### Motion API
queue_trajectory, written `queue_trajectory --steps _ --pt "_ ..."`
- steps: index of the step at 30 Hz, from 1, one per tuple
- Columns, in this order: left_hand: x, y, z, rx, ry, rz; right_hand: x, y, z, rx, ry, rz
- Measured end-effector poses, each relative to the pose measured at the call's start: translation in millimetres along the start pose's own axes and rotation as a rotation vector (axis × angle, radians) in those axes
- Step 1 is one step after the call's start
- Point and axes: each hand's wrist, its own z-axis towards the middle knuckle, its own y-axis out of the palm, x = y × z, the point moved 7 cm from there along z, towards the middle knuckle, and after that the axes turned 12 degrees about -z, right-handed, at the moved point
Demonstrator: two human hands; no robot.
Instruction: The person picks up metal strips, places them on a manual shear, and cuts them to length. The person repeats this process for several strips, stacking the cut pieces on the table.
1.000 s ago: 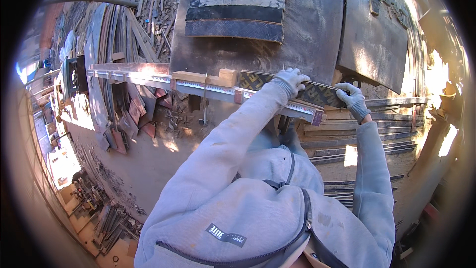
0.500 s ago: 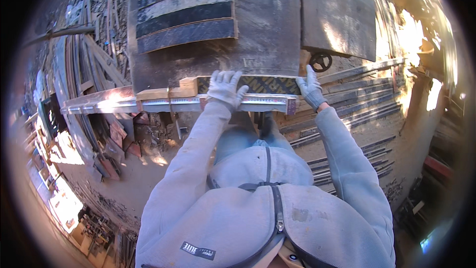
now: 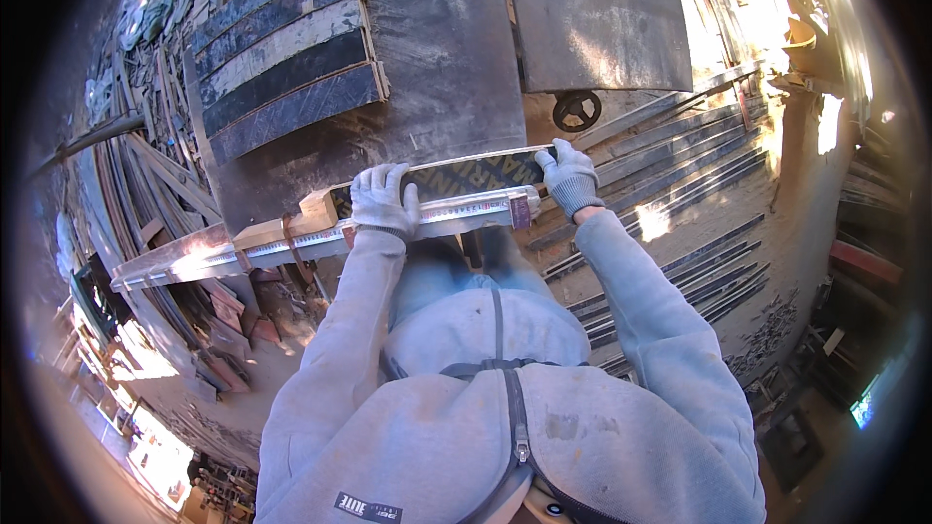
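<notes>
A dark plywood strip (image 3: 476, 175) with yellow printing lies along the near edge of the saw-table-like dark surface, beside a metal rail with a measuring tape (image 3: 456, 211). My gloved left hand (image 3: 382, 198) grips over the strip, fingers across its far edge and thumb on the near side. At the strip's right end, my gloved right hand (image 3: 570, 178) is closed over the corner with bent fingers. Just left of my left hand sits a pale wooden block (image 3: 317, 208), on a wooden bar against the rail. The undersides of both hands are hidden.
The dark tabletop (image 3: 442, 58) carries several stacked boards (image 3: 282, 49) at its left. A second dark panel (image 3: 602, 19) and a black handwheel (image 3: 577, 112) are at the right. Long strips (image 3: 670, 281) lie on the ground; scrap wood (image 3: 228, 311) is piled at left.
The view has shifted and tilted, so the table and rail sit further left and slanted. My right hand's fingers, stretched out before, now bend over the strip's end. My left hand stays on the strip.
</notes>
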Motion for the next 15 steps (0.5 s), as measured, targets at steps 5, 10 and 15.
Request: queue_trajectory --steps 5,10,15 --pt "3.2 -2.2 1.7 0.051 0.028 -0.015 -30.0 -27.8 -41.1 0.421 -0.254 -0.179" --pt "6.6 -4.6 3.9 0.048 0.035 0.049 -109.1 34.2 -115.7 0.141 -0.803 -0.451" --pt "8.3 -5.5 4.5 0.063 0.0 0.07 -149.1 78.7 -102.2 0.127 -0.752 -0.581"
